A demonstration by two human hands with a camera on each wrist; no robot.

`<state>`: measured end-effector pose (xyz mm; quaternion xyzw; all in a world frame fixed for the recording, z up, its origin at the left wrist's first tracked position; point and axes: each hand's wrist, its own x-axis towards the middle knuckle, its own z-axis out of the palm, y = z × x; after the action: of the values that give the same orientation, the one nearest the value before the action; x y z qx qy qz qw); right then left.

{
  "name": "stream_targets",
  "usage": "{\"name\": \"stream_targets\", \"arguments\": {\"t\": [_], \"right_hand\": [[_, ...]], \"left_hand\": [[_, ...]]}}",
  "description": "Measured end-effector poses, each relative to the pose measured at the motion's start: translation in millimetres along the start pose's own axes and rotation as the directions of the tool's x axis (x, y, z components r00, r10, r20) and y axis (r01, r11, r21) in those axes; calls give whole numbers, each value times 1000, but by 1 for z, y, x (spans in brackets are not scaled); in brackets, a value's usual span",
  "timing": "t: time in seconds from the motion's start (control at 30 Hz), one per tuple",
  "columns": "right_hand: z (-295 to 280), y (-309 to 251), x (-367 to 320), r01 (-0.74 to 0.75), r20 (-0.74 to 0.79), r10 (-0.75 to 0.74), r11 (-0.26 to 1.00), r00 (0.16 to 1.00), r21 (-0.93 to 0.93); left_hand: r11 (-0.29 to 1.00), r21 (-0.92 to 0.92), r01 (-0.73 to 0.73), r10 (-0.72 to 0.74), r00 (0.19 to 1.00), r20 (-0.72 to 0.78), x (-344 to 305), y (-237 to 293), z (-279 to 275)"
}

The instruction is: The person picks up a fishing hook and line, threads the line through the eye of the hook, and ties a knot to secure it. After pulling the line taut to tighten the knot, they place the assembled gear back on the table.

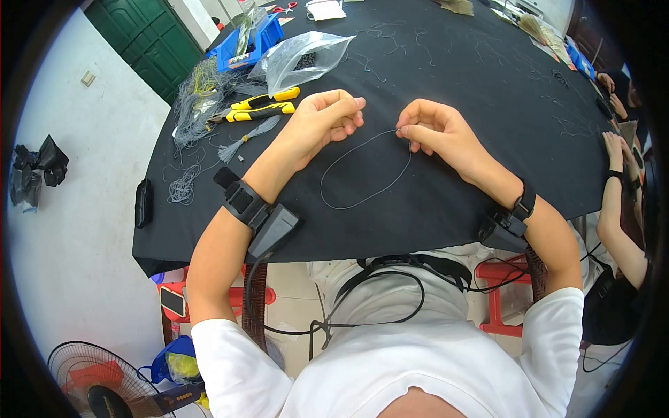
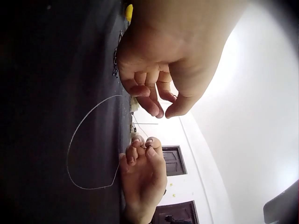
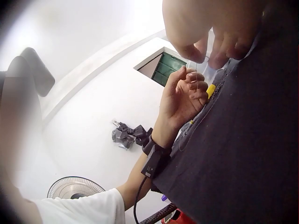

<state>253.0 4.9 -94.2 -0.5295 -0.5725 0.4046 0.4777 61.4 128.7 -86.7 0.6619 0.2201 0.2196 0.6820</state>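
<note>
My right hand (image 1: 443, 139) pinches a thin grey cord (image 1: 341, 208) between thumb and fingertips. From that pinch the cord bends round in a wide loop over the black tabletop, towards my left hand (image 1: 325, 125). The left hand is raised beside the loop, fingers loosely curled; in the left wrist view a small gap shows between its thumb (image 2: 181, 108) and fingertips, with no cord there. Yellow-and-black pliers (image 1: 261, 111) lie close to the left wrist, near a tied bundle of grey cords (image 1: 249, 139).
A clear plastic bag (image 1: 306, 59) of small dark pieces and a blue bin (image 1: 251, 43) stand at the back left, near tangled grey cord (image 1: 202, 97). A black case (image 1: 143, 203) lies at the left edge. Another person's arm (image 1: 620, 216) rests at the right edge.
</note>
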Motion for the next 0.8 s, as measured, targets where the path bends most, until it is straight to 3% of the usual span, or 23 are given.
{"name": "stream_targets", "arguments": {"t": [0.13,0.33,0.43,0.8], "right_hand": [[0,0,0,0,9,0,1000,1000,2],[1,-1,0,9,9,-9,1000,1000,-8],[0,0,0,37,-10,-37,999,999,-6],[0,-3,-1,24,-4,-24,1000,1000,20]], "left_hand": [[998,-50,41,-37,997,74,0,1,-6],[995,-46,93,-97,992,-85,-2,3,3],[998,-59,30,-34,997,-70,-2,0,-3],[999,44,13,-12,999,-37,-4,2,4]]}}
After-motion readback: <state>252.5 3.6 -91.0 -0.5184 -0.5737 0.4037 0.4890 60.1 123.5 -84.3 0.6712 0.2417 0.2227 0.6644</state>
